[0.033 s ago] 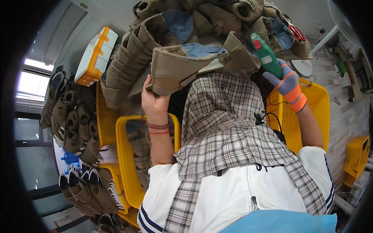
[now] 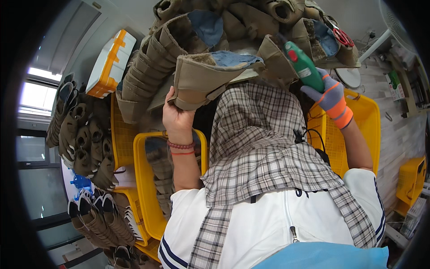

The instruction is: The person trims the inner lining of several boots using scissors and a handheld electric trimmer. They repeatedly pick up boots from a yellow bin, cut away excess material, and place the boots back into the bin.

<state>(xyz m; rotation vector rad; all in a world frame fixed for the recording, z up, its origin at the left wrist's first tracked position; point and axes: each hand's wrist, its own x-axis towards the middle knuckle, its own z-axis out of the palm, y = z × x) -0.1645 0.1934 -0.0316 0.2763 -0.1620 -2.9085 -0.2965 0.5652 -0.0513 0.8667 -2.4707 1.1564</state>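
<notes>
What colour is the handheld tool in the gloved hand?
Green handheld tool with a red button, gripped by the right hand; head view.

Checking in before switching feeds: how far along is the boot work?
Done, it seems: tan boots lined up at left and more in the yellow crate. In hand: the left hand grips a tan boot upper while the gloved right hand holds a green tool beside it. Probably left: the heap of uppers behind.

Bright window [image 2: 33, 96] at left, pale wall [image 2: 358, 18], wood-plank floor [image 2: 398, 130] at right
</notes>
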